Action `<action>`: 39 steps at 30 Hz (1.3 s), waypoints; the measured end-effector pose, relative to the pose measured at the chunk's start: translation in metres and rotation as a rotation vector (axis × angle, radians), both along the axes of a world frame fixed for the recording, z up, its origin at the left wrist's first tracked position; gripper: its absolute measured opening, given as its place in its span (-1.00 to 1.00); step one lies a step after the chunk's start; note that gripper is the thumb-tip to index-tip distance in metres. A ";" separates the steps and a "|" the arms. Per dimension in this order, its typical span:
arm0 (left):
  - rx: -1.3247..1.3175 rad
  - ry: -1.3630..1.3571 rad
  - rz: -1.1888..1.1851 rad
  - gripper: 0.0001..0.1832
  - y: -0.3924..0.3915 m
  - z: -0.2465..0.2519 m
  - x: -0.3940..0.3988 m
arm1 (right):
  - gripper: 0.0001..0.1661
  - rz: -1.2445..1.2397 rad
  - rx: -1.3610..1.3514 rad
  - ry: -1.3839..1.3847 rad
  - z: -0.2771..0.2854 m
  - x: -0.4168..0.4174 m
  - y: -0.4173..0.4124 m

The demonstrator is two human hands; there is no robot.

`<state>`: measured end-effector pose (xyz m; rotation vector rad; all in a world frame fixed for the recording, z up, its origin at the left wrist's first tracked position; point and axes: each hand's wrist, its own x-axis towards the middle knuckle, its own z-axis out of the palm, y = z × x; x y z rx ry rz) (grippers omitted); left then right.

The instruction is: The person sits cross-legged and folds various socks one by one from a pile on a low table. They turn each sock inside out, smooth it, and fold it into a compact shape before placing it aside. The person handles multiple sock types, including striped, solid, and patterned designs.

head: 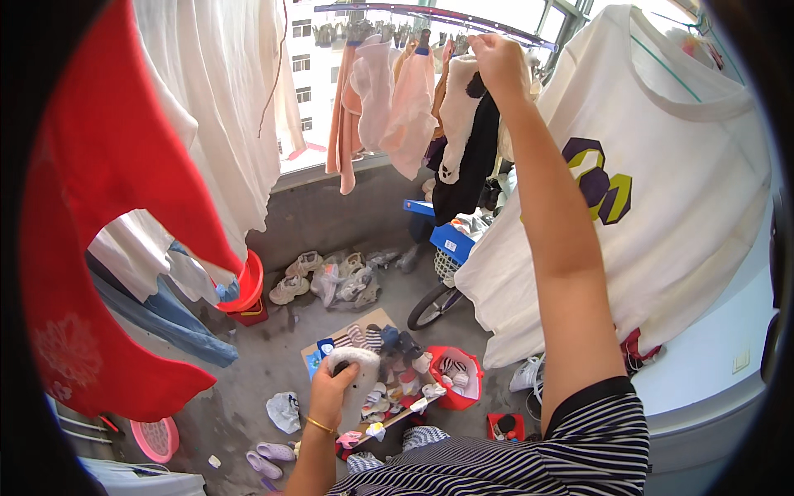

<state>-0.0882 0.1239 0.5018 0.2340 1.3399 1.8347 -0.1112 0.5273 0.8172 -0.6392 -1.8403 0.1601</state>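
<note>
My left hand [334, 387], with a gold bracelet at the wrist, holds a fluffy white sock [361, 378] with dark marks above the floor. My right hand [493, 59] is raised to a clip on the hanging drying rack [397, 11]; the fingertips touch the clip area, and whether it pinches the clip is unclear. Just beside it hangs a fluffy white sock [458, 118] with a small dark face at its toe, next to a black garment [474, 167]. Further left on the rack hang pink and peach cloths [412, 111].
A red garment [136, 155] hangs left, a white T-shirt [676, 161] right. Below are a sock pile [391, 372], a red bag [456, 397], bagged shoes [350, 279], a small bicycle's wheel [428, 308], a red bucket [248, 285], purple clogs [271, 457] and a pink basin [155, 439].
</note>
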 end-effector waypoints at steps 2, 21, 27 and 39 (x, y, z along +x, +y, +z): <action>0.019 0.004 -0.010 -0.76 0.014 0.004 0.001 | -0.62 -0.082 0.045 -0.163 0.017 -0.010 0.010; 0.379 0.434 -0.084 -0.70 0.202 0.202 -0.102 | -0.68 0.590 -0.650 -0.058 0.036 -0.021 0.015; 0.425 0.346 -0.078 -0.64 0.255 0.225 -0.116 | -0.69 0.675 -0.710 -0.042 0.037 -0.017 0.016; 0.397 0.486 -0.094 -0.53 0.288 0.261 -0.122 | -0.69 0.709 -0.726 -0.049 0.043 -0.010 0.010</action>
